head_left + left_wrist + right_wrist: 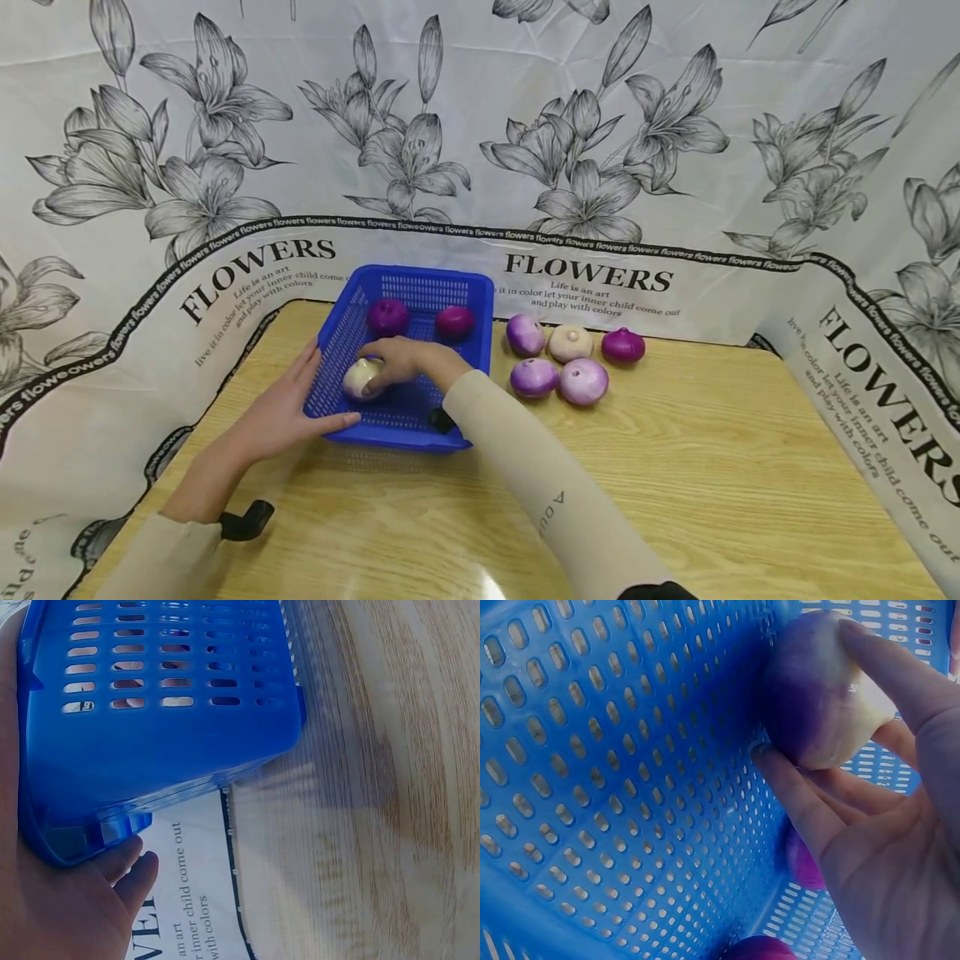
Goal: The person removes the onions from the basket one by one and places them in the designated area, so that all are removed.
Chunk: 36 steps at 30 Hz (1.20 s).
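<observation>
Your right hand (401,360) grips a pale onion (362,377) inside the blue basket (341,333), seemingly resting on its floor. Your left hand (288,408) lies flat, fingers straight, against the basket's near-left wall. Five onions (558,358) sit on the tabletop (712,467) beside it.

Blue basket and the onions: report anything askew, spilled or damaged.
Nothing stands out. The blue basket sits flat on the table, steadied by the left hand; the right hand holds a pale onion inside it. Five onions lie grouped beside it, none visibly damaged.
</observation>
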Motion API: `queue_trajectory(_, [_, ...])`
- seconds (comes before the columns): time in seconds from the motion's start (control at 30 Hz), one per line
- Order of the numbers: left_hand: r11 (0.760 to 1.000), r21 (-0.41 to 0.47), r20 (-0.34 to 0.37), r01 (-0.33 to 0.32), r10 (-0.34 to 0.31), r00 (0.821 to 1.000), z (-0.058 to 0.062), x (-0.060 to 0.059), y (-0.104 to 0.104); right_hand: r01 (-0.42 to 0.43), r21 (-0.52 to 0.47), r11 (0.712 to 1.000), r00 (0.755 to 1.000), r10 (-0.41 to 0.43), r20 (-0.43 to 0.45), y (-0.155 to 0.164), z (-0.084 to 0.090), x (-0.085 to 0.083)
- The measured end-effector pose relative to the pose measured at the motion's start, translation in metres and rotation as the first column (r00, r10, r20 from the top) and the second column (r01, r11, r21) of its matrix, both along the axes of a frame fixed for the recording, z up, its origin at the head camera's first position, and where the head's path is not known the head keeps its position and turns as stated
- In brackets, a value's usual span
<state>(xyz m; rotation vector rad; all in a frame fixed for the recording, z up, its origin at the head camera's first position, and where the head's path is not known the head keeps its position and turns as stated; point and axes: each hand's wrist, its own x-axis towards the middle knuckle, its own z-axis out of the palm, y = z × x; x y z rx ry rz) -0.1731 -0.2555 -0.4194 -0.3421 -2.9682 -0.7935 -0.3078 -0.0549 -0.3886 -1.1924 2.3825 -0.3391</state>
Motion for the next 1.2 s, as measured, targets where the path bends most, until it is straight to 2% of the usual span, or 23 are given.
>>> queue_trajectory(0.13, [1.000,0.000,0.000,-0.002,0.002,1.000,-0.001,0.000,0.002,0.007,-0.002,1.000,1.000,-0.007,-0.022,0.001,-0.003,0.000])
queue_trajectory(0.27, [1.000,0.001,0.003,-0.001,0.001,1.000,-0.001,0.001,0.004,0.019,-0.045,0.999,0.998,-0.022,-0.057,0.003,0.000,0.000])
queue_trajectory(0.43, [1.000,-0.001,0.005,-0.004,0.004,1.000,0.001,0.001,0.002,0.019,-0.135,0.991,0.997,-0.029,-0.078,0.005,0.016,0.003])
queue_trajectory(0.67, [1.000,0.005,0.005,-0.006,0.006,1.000,0.003,0.004,-0.002,0.012,-0.185,0.983,0.991,-0.035,-0.126,0.013,0.041,0.018])
queue_trajectory(0.93, [1.000,0.001,0.007,-0.009,0.009,1.000,0.006,0.002,0.001,0.072,-0.268,0.961,0.985,-0.111,-0.135,0.053,0.066,0.040])
queue_trajectory(1.2, [1.000,0.004,0.008,-0.017,0.017,1.000,0.003,0.001,0.001,0.081,-0.365,0.928,0.969,-0.160,-0.190,0.097,0.073,0.050])
